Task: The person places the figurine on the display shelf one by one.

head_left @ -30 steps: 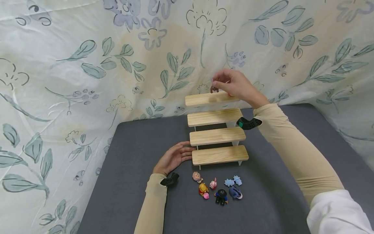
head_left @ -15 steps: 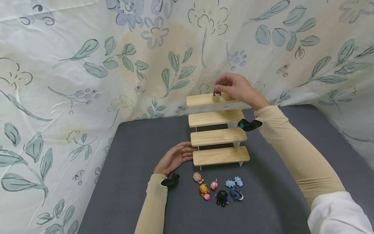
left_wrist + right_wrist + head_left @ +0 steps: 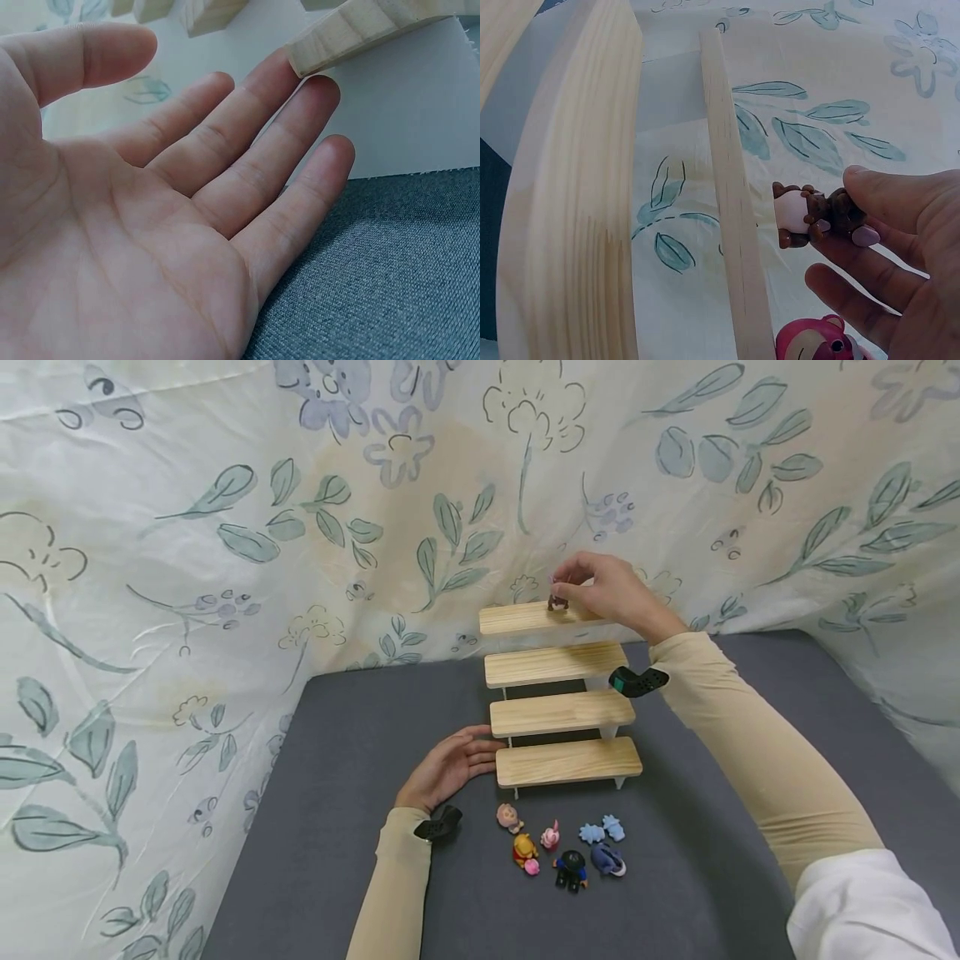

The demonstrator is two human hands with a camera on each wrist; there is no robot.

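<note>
Brown, pale-bellied figurine (image 3: 795,213) was pinched by the right hand (image 3: 606,587); the left hand (image 3: 447,767), outstretched, lay left of pale wooden shelves (image 3: 567,762).

The brown figurine (image 3: 817,214) looks glossy, the shelves (image 3: 568,762) smooth wood

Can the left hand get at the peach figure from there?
Probably yes: the left hand holds nothing, and no object shows between its palm and the peach figure nearby.
</note>
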